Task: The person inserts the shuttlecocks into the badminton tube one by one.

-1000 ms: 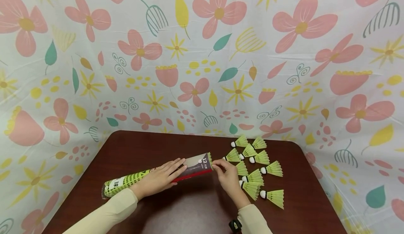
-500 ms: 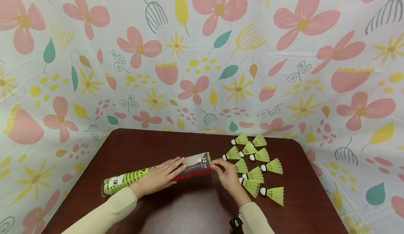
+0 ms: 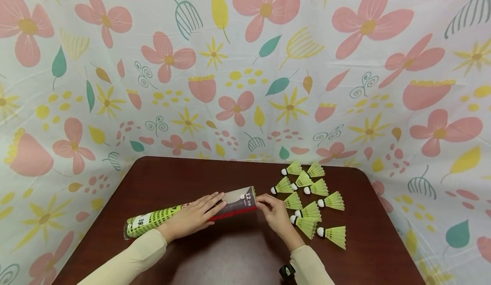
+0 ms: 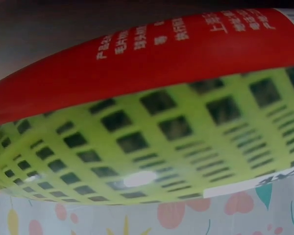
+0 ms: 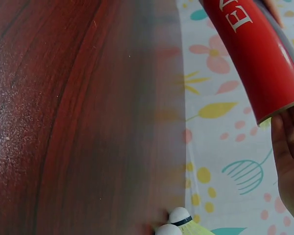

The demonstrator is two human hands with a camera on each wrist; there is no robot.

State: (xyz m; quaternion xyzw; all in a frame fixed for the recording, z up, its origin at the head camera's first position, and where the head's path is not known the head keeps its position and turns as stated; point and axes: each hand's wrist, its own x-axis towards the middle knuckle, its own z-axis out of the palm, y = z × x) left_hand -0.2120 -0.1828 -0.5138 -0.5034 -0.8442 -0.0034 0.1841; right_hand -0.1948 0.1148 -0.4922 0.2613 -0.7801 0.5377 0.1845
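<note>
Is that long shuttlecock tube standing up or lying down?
Lying down. The tube rests on its side on the table, the left hand flat on top and the right hand at its open end.

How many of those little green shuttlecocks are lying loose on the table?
9 shuttlecocks show, all clustered on the table right of the tube: two at the back, three behind the right hand, four nearer. More may be hidden behind the hand or inside the tube.

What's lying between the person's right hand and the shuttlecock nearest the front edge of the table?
In the head view, two green shuttlecocks lie bunched between the right hand and the front shuttlecock, close by the hand's knuckles; bare brown table lies below them.
</note>
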